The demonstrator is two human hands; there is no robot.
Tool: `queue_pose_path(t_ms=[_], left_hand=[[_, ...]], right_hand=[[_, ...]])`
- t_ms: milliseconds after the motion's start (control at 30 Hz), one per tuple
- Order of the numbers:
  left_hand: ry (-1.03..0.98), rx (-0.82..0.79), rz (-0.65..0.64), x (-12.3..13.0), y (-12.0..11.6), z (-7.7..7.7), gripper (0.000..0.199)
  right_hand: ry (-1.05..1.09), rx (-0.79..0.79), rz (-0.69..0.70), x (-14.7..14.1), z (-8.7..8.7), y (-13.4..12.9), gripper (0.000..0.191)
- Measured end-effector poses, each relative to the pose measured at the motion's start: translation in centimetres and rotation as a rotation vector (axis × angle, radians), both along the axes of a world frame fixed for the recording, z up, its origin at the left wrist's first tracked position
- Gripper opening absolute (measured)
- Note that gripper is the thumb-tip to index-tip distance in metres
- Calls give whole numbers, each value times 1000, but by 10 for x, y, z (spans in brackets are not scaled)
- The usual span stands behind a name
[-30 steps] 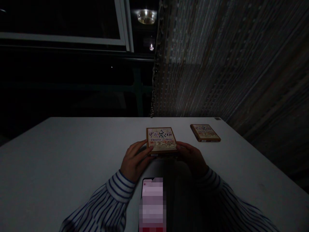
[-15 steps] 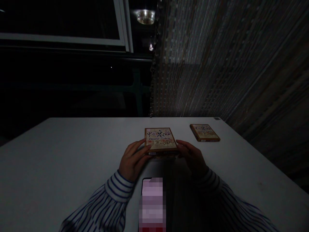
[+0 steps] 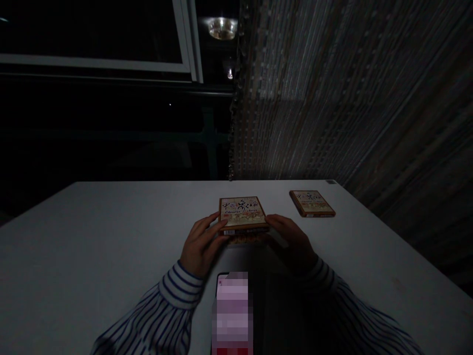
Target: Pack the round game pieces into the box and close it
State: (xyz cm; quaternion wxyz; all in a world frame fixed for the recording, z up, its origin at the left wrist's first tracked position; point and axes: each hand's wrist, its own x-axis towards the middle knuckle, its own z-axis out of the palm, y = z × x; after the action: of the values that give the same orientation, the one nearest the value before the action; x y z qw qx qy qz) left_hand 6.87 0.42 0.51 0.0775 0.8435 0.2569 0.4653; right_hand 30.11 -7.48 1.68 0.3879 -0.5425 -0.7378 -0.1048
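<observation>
Between my two hands is a flat square Chinese chess box lid (image 3: 243, 213), printed with dark characters on a tan ground. My left hand (image 3: 201, 241) grips its left edge, with fingertips on the near left corner. On the other side, my right hand (image 3: 291, 241) holds the right edge and near right corner. Below the lid's near edge shows a row of round light pieces (image 3: 244, 239), dim and partly in shadow. A second, similar box (image 3: 312, 203) lies flat on the table at the back right, touched by neither hand.
A white table (image 3: 121, 222) spans the view. Near its front edge lies a phone (image 3: 232, 315) with a blurred-out screen, between my forearms. Behind the table hangs a bead curtain (image 3: 288, 98) at the right, beside a dark window (image 3: 92, 34).
The lid has lifted and tilted slightly, and the round pieces beneath its near edge show more now. My right hand has moved slightly left with it.
</observation>
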Motion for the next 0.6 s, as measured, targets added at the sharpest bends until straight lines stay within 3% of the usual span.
queue_pose_path(t_ms=[200, 600], left_hand=[[-8, -47, -23, 1, -1, 2, 42], [-9, -183, -90, 2, -4, 13, 44]], right_hand=[[-129, 127, 17, 4, -2, 3, 33], [-207, 226, -37, 5, 13, -2, 23]])
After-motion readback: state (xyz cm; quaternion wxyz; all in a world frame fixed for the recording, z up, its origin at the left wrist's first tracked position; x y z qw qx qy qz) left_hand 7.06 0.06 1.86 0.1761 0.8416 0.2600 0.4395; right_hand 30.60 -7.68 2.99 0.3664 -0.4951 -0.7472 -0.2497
